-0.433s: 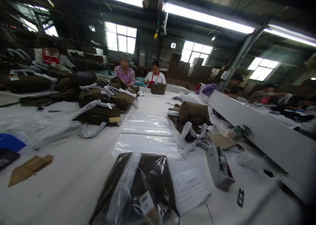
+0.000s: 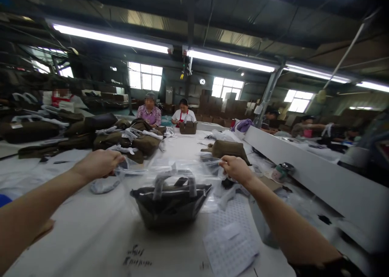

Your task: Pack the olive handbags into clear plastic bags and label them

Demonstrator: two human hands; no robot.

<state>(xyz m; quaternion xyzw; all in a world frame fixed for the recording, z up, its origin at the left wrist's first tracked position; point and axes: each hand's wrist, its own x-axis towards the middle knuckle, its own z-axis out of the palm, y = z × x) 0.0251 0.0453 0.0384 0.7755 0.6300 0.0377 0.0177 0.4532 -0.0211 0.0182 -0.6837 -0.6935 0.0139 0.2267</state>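
Observation:
A dark olive handbag with pale wrapped handles hangs upright inside a clear plastic bag, low over the white table. My left hand is closed on the plastic bag's upper left corner. On the other side, my right hand pinches the upper right corner. The plastic is stretched between both hands, above the handles. More flat clear plastic lies behind it, partly hidden.
Olive bags are heaped at the left back; another bag lies right of centre. Printed sheets lie at the front right. A white partition runs along the right. Several people sit farther back.
Both hands have come into view, gripping the plastic. The handbag, flat at the table's front before, now hangs upright in its plastic bag. The camera has tilted up.

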